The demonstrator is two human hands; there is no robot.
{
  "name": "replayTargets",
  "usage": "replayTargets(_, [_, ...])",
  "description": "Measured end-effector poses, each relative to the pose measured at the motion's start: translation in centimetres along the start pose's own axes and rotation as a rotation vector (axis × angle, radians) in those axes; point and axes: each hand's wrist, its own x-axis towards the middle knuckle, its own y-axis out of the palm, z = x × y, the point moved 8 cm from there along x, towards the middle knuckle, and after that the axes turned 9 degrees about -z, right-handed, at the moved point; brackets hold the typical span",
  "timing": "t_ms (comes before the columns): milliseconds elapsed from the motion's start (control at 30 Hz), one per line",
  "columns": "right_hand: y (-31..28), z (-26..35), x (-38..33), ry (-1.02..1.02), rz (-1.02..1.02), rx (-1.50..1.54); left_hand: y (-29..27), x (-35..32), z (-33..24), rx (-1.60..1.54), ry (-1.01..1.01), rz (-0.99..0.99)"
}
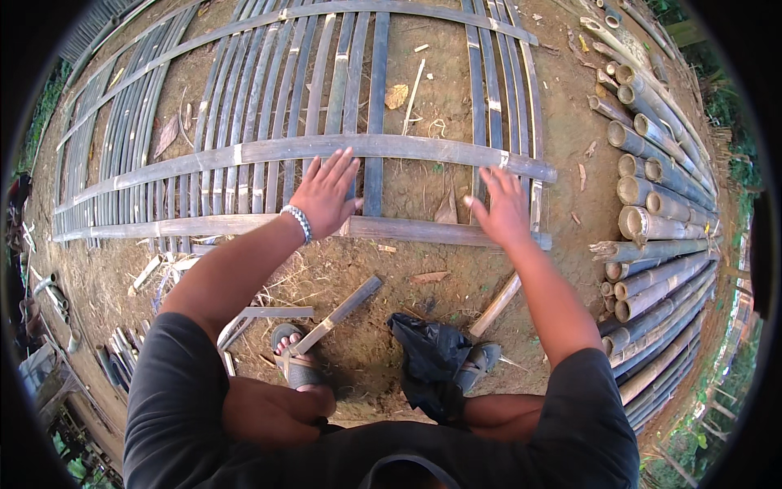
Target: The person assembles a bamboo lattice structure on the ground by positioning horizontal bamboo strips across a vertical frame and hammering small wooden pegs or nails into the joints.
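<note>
A lattice of split bamboo slats lies over the ground in front of me, with long bamboo rails (pixel 415 148) running across it. My left hand (pixel 327 194) is over the two nearest rails, fingers stretched out, beside a dark upright slat (pixel 374 98). A braided band circles that wrist. Farther right, my right hand (pixel 503 205) reaches over the same rails with fingers spread, near another upright slat (pixel 494 106). Both hands are open and hold nothing. Whether the fingertips touch the bamboo, I cannot tell. A wide gap in the slats lies between the hands.
Many bamboo poles (pixel 652 200) are stacked along the right. A black plastic bag (pixel 432 359) lies by my right foot. A split bamboo piece (pixel 346 308) rests by my left sandal. Bamboo scraps (pixel 147 273) and a dry leaf (pixel 397 96) are scattered on the dirt.
</note>
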Motion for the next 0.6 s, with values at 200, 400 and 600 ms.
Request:
replayTargets(200, [2.5, 0.1, 3.7, 0.124, -0.022, -0.087, 0.5, 5.4, 1.1, -0.056, -0.214, -0.162])
replayTargets(400, [5.4, -1.2, 2.4, 0.161, 0.045, -0.171, 3.0, 6.1, -0.6, -0.09, -0.341, -0.213])
replayTargets(600, [6.0, -0.8, 3.0, 0.172, 0.09, -0.195, 3.6, 5.9, -0.3, -0.105, -0.348, -0.223])
